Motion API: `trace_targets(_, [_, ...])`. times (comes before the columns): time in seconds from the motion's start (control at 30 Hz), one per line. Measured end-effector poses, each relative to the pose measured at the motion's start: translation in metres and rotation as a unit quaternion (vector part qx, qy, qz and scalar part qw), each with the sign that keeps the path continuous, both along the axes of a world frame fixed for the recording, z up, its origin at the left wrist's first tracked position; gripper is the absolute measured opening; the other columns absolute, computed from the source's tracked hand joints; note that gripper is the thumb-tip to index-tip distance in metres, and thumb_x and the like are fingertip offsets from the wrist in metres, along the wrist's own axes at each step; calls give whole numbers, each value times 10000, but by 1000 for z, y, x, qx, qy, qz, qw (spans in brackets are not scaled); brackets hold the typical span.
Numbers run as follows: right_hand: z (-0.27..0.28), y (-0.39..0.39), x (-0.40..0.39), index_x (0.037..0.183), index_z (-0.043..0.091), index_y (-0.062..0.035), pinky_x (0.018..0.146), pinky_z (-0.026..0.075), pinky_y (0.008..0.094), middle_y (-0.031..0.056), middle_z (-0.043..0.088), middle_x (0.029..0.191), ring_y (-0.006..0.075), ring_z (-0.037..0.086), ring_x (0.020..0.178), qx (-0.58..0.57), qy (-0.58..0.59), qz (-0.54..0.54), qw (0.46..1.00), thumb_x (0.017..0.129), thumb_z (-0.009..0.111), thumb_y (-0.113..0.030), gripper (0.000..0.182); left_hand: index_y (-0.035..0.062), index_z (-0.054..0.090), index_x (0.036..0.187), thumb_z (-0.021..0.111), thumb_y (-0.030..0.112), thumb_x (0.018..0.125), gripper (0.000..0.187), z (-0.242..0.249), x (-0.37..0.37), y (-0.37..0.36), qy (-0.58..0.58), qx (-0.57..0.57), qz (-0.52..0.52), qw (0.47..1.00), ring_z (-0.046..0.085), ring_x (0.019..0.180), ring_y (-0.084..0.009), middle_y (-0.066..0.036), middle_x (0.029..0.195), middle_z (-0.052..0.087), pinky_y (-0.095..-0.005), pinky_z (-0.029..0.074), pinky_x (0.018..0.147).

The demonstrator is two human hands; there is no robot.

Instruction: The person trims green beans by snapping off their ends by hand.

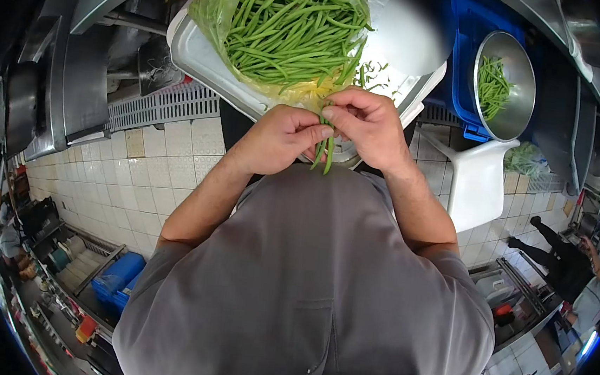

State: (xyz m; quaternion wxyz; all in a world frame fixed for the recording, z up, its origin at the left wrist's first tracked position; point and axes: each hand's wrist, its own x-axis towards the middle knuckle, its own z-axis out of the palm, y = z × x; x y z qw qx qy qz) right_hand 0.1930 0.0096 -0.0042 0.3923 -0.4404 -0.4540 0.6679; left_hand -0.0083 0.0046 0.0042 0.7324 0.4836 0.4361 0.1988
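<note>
Several green beans (pixel 329 151) hang between my two hands, just in front of my body. My left hand (pixel 286 138) pinches them from the left with thumb and fingers. From the right, my right hand (pixel 372 126) closes on their upper ends, thumb against forefinger. Beyond my hands a clear plastic bag (pixel 211 11) full of loose green beans (pixel 297 39) lies open on a white tray (pixel 250 106). Small cut-off bean pieces (pixel 373 75) are scattered on the tray to the right of the bag.
A steel bowl (pixel 523 85) with green beans rests over a blue crate (pixel 464 73) at the right. Below it stands a white plastic chair (pixel 476 187). Another person (pixel 575 273) is at the far right. A blue bin (pixel 120 275) stands at the lower left.
</note>
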Motion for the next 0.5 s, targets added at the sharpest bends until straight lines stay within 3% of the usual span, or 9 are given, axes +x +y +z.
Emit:
trace_targets(0.23, [4,4,1,1018,710,36,623,484,209,-8,654,820,34,588,708,-7,-42,38,998,918,763,-47,140,-42,694,967,627,129,1026,193,1,-6,8,74,80,-51,993,661,734,-105,-54,848,728,-267,548,682])
trace_targets(0.33, [-4,7,-4,1017,713,30,650,489,208,1,647,876,37,594,745,83,-18,-9,996,908,770,-39,141,-49,664,1094,623,45,1015,129,0,15,3,-98,45,168,980,704,855,-147,-78,966,719,-282,579,771])
trace_targets(0.37, [-9,8,-5,1018,714,27,660,490,208,4,644,897,39,596,759,122,-6,-29,992,906,771,-36,140,-51,659,1105,624,31,1010,130,-2,13,4,-90,61,149,983,705,849,-151,-83,977,717,-282,579,772])
trace_targets(0.5, [-13,11,1,1037,722,8,699,507,218,19,645,947,56,611,797,77,39,8,996,912,754,-19,132,-56,654,1123,629,10,1001,141,-1,4,6,-42,69,93,992,703,825,-150,-89,975,714,-279,576,769])
